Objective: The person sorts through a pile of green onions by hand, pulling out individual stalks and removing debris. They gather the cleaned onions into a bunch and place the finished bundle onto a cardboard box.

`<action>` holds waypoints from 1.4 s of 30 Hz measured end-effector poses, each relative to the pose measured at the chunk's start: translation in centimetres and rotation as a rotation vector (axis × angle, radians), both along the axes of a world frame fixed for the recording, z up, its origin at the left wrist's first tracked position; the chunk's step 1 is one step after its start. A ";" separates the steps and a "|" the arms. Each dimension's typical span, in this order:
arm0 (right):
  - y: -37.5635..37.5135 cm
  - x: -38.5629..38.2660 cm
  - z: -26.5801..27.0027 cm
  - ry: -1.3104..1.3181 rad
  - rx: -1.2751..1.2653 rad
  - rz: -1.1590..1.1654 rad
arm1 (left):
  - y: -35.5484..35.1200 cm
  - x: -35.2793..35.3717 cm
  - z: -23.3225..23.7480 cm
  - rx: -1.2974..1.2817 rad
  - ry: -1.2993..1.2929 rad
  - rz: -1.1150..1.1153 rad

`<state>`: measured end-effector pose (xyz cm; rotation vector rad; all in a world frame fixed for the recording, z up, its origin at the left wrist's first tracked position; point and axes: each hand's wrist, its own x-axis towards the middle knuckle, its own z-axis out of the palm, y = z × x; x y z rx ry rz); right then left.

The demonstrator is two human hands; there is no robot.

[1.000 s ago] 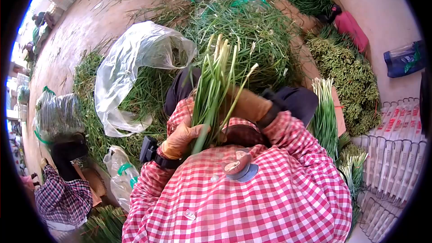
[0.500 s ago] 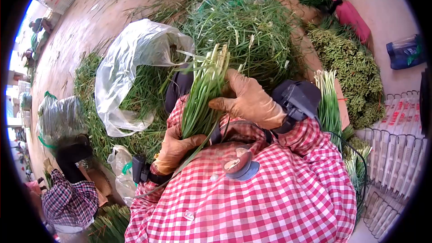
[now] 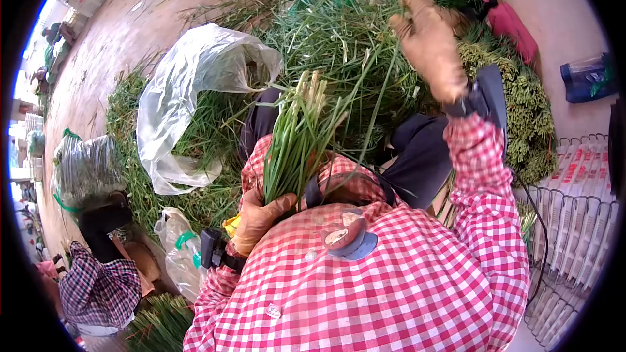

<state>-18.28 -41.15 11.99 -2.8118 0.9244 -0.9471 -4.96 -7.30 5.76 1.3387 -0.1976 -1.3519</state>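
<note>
My left hand (image 3: 257, 221), in a tan glove, is closed around the lower part of a bunch of chives (image 3: 290, 150). Their pale ends point up and away from my body. My right hand (image 3: 430, 45), gloved too, is raised at the upper right over the heap of loose green leaves (image 3: 339, 45). A long chive stalk (image 3: 383, 94) runs up to its fingers, and a pale bit shows at the fingertips. The hand is slightly blurred. A clear plastic bag (image 3: 176, 91) lies just beyond my left hand.
Green bundles (image 3: 505, 85) are piled at the right, beside wire-edged white crates (image 3: 574, 221). A wrapped bale (image 3: 88, 163) stands at the left, near a person in a checked shirt (image 3: 98, 287). Loose leaves litter the floor (image 3: 130, 39).
My right hand has left the bunch and swung up and to the right, a long stalk trailing from it. The left hand still grips the bunch, whose tops have spread slightly.
</note>
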 end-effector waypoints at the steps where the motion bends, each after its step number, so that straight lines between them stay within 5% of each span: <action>1: 0.1 0.1 -0.2 0.071 -0.215 0.045 | -0.3 -0.1 0.5 -0.007 -0.019 0.003; 3: 5.7 0.4 0.3 -0.112 0.156 0.459 | -0.3 -0.1 0.6 0.025 -0.092 -0.029; 4: 7.6 0.6 1.3 0.080 0.179 0.513 | -0.3 -0.1 0.6 0.043 -0.127 -0.047; 9: 10.2 1.1 -2.4 0.109 0.337 0.386 | -0.3 -0.7 1.4 0.052 -0.133 -0.046; 13: 10.9 1.1 -3.6 0.059 0.630 0.503 | -0.4 -1.0 1.6 0.072 -0.258 -0.117; 17: 11.7 -0.1 -3.3 -0.193 0.893 0.540 | 0.0 -1.0 0.7 0.037 -0.186 -0.114; 21: 11.1 0.6 -3.7 0.003 0.458 0.219 | -0.3 -1.1 0.2 0.032 -0.220 -0.150; 24: 9.1 1.2 -4.1 -0.020 1.104 0.231 | -0.1 -1.3 0.1 0.106 -0.218 -0.139; 25: 8.1 1.6 -6.7 -0.141 0.983 0.277 | -0.1 -1.3 0.1 0.094 -0.213 -0.126; 26: 7.3 1.6 -4.2 -0.083 1.221 0.171 | 0.0 -1.4 0.0 0.082 -0.206 -0.113; 28: 5.0 2.0 -5.1 -0.010 1.222 0.032 | 0.5 -1.2 -0.3 0.114 -0.225 -0.152; 29: 3.7 2.1 -7.0 -0.145 0.951 0.099 | 0.8 -1.1 -0.5 0.129 -0.235 -0.172; 31: 1.8 2.1 -4.6 -0.161 1.042 -0.083 | 1.1 -1.4 -0.3 0.066 -0.249 -0.117; 32: -2.5 1.2 -8.2 -0.215 0.843 0.077 | 1.2 -1.6 -0.1 0.034 -0.255 -0.087; 34: -3.9 0.8 -3.7 0.110 0.746 -0.428 | 1.4 -1.8 0.5 0.022 -0.219 -0.040; 35: -8.2 -0.8 -7.0 0.550 0.215 -0.333 | 1.5 -1.8 0.8 0.049 -0.208 -0.031; 38: -5.0 0.7 -1.8 0.535 0.359 -0.255 | 0.9 -1.8 1.2 -0.014 -0.235 -0.019; 40: -1.5 1.3 -1.5 0.223 0.406 0.026 | 0.8 -1.9 1.1 -0.096 -0.275 -0.043; 41: 2.0 2.3 2.4 0.384 0.729 0.112 | 0.8 -1.7 0.9 -0.140 -0.300 -0.068; 42: 3.5 2.7 3.4 0.519 0.744 0.292 | 0.8 -1.5 0.8 -0.186 -0.325 -0.094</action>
